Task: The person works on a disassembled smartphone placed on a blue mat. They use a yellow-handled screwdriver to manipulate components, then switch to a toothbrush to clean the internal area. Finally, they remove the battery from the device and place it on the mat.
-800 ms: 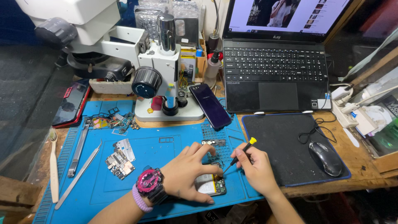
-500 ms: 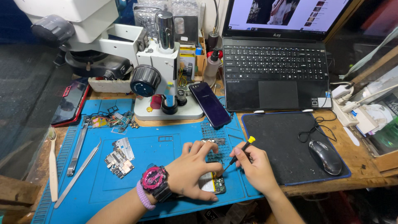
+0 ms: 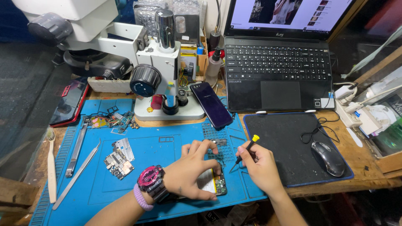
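Cluttered repair surface [image 3: 368, 178] of worn wood, with a blue work mat [image 3: 159, 150] over its front left part and a black mouse pad [image 3: 289, 142] to the right of it. At the mat's front edge lies an opened phone [image 3: 214, 184], its circuitry showing. Left hand [image 3: 188, 173], with a pink watch at the wrist, lies flat over the phone, fingers spread and pressing it to the mat; no closed grip around it. Right hand [image 3: 261, 167], at the seam between mat and pad, has its grip pinched on a small screwdriver [image 3: 244, 152] with a yellow cap, tip angled down towards the phone; whether the tip touches it cannot be told from here.

Loose circuit boards [image 3: 119, 157] and tweezers [image 3: 77, 173] lie on the mat's left part. A dark purple phone [image 3: 211, 104] leans on the microscope [image 3: 161, 79] base at the mat's back edge. Open laptop [image 3: 278, 71] at the back right; mouse [image 3: 328, 158] on the pad.
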